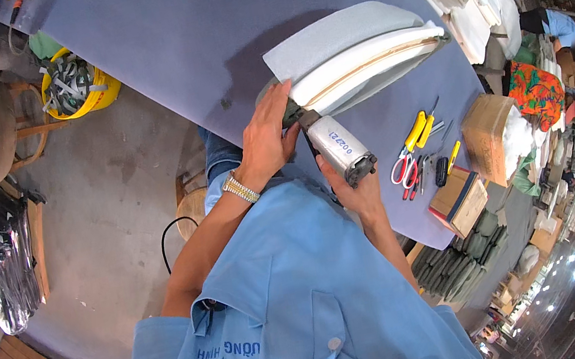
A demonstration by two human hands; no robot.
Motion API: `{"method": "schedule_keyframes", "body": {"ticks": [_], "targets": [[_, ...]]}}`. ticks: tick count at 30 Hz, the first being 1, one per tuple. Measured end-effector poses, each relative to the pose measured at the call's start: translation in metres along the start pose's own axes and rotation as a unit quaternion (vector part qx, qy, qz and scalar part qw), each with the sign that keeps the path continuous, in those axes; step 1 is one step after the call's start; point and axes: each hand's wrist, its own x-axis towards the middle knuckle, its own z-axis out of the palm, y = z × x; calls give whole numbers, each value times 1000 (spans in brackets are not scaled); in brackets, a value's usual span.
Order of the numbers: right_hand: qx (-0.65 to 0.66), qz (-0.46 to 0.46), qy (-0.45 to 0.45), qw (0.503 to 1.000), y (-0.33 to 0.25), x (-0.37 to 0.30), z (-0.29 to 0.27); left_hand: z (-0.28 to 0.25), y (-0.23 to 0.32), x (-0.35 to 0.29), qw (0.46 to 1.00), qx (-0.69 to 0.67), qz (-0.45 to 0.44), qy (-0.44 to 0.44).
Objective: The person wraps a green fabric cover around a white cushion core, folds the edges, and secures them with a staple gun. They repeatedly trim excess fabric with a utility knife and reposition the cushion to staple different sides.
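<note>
Both hands are occupied: a power tool in the right, a padded piece steadied by the left.

The right hand (pixel 355 187) is wrapped round the silver power tool (pixel 336 141); the left hand (pixel 266 137), partly closed, holds the near end of the padded piece (pixel 321 89), just ahead beside the tool's nose, which hides any contact point. The covering looks unfinished: beyond the fingers, grey cloth (pixel 346 31) stands off, leaving white padding and a brown strip (pixel 389 60) exposed. Right of the right hand, scissors (pixel 402 168) and yellow-handled pliers (pixel 418 132) lie on the surface (pixel 148 42), apart from the piece; farther right sits a carton (pixel 490 140).
</note>
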Motion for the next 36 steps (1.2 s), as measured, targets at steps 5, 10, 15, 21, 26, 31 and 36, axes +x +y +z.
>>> {"method": "schedule_keyframes", "body": {"ticks": [5,10,15,21,26,31,36], "targets": [[-2,-33,-13,999,5,1,-2,1,2,1,1000,-15,-10,5],[-23,-10,-48,999,6,2,-3,0,4,-2,1000,-11,-2,6],[10,-34,-65,997,-7,5,-5,1,4,-8,1000,2,-4,2],[-13,16,-74,997,10,1,6,4,4,-10,999,3,-28,15],[25,-22,-40,999,-1,5,4,5,-8,-3,1000,-1,1,6],[-57,-80,-16,995,14,-16,-28,0,-3,1,999,-11,-26,-23],[-147,73,42,986,49,-21,-45,-4,-6,15,999,33,27,-4]]}}
